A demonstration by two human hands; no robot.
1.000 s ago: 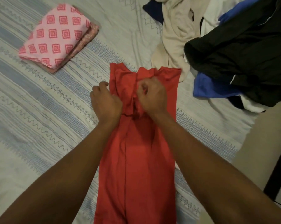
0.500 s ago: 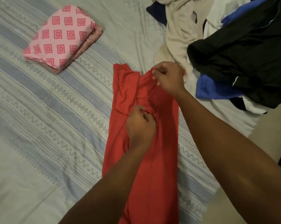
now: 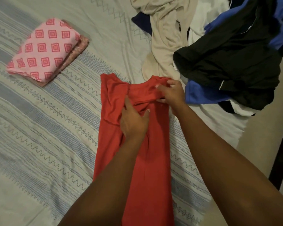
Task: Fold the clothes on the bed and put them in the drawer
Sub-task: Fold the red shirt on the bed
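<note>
Red garment (image 3: 147, 152) lies on the bed (image 3: 53, 131), centre of the frame. It is folded into a long narrow strip. We log its long axis as running from the bottom edge of the frame up to the middle, leaning slightly left at the top.

Left hand (image 3: 134, 123): released, fingers straight and spread, pressing flat on the strip just below its upper end. Right hand (image 3: 171, 93): grasping, fingers curled on a bunched fold at the strip's upper right corner. The right hand is therefore nearer the far end, and the left sits closer to the middle.

We judge that the next fold turns on this axis. The upper end must come down along the strip toward the bottom of the frame, with the left hand acting as the crease line.

A folded pink patterned cloth (image 3: 44, 51) sits at upper left, well apart. The unfolded pile at upper right holds a beige garment (image 3: 165, 39), a black garment (image 3: 227, 62) and a blue garment (image 3: 197, 93). The blue one lies just beside the right hand.

Writing: none readable. A small pale tag (image 3: 175, 67) shows at the black garment's edge, too small to read. No drawer in view.
</note>
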